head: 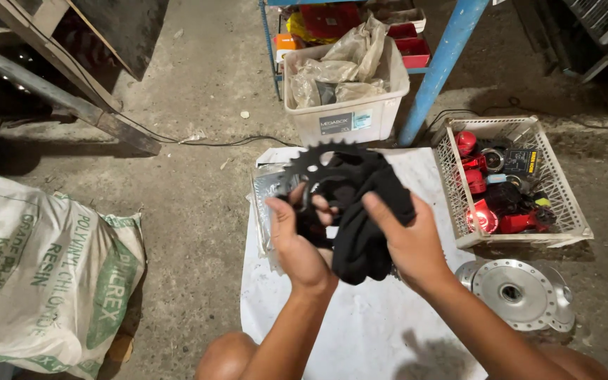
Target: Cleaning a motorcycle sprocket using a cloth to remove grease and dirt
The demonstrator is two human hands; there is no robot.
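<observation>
white sheet (360, 324) open below hands, mesh basket (564, 211) right, plastic bin (350, 116) ahead, sack (36, 267) left

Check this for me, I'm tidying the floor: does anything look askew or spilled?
Nothing is spilled or broken. The left hand and right hand hold a black sprocket in a black cloth. The white crate sits slightly askew.

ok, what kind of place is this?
Probably a small motorcycle repair or parts workshop, worked on the floor. Both hands, left hand and right hand, hold a black toothed sprocket in a black cloth; a metal wheel hub and a white basket of red parts sit on bare concrete.
</observation>
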